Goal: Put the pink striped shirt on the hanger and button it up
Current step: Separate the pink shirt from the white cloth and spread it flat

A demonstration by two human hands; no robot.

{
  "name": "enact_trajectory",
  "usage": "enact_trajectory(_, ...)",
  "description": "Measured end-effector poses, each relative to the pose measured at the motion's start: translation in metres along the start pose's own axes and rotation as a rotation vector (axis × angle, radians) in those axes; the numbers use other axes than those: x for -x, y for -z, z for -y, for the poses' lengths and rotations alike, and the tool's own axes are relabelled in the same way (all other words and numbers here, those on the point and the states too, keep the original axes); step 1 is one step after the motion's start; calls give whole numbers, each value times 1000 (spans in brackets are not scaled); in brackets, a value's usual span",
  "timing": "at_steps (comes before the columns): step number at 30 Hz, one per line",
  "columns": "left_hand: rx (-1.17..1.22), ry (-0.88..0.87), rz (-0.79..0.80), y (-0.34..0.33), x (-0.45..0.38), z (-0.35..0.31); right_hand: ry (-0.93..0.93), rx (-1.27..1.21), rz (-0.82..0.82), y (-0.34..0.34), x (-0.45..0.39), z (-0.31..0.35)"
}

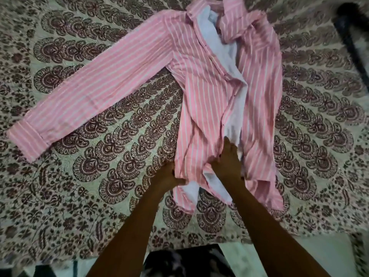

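The pink striped shirt point(201, 90) lies unbuttoned on the patterned bedspread point(95, 156), collar at the far end, its white lining showing along the open front. One sleeve stretches out to the left, and the other side is bunched up at the top right. My left hand point(169, 175) grips the bottom hem of the left front panel. My right hand point(227, 162) lies on the shirt's lower front near the button placket, fingers pointing up the shirt, some tucked in the folds. No hanger shows in this view.
A dark curved object point(351, 35) lies at the bed's far right corner. The bed's near edge runs along the bottom, with dark floor items point(187, 260) just below it. Bare bedspread extends left and right of the shirt.
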State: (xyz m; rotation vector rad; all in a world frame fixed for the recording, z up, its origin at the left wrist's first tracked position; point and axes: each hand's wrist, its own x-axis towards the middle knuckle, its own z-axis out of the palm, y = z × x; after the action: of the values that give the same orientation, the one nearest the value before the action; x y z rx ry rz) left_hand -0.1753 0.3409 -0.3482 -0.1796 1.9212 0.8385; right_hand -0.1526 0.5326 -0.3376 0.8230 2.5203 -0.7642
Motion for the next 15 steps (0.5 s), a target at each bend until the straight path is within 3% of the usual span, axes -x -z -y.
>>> enact_trajectory(3, 42, 24, -68, -10, 14, -2, -45, -161, -18, 1, 14, -16)
enact_trajectory(6, 117, 80, -311, 0, 25, 3, -222, -514, 109, 9, 13, -26)
enact_trajectory(8, 120, 150, -467, 15, 35, 4, -344, -734, 40, 11, 11, -32)
enact_trajectory(12, -175, 241, -673, 33, 46, 10, -380, -921, -123, 8, 12, -38)
enact_trajectory(15, -448, 224, -698, 25, 50, 15, -423, -830, -60, 6, 17, -38)
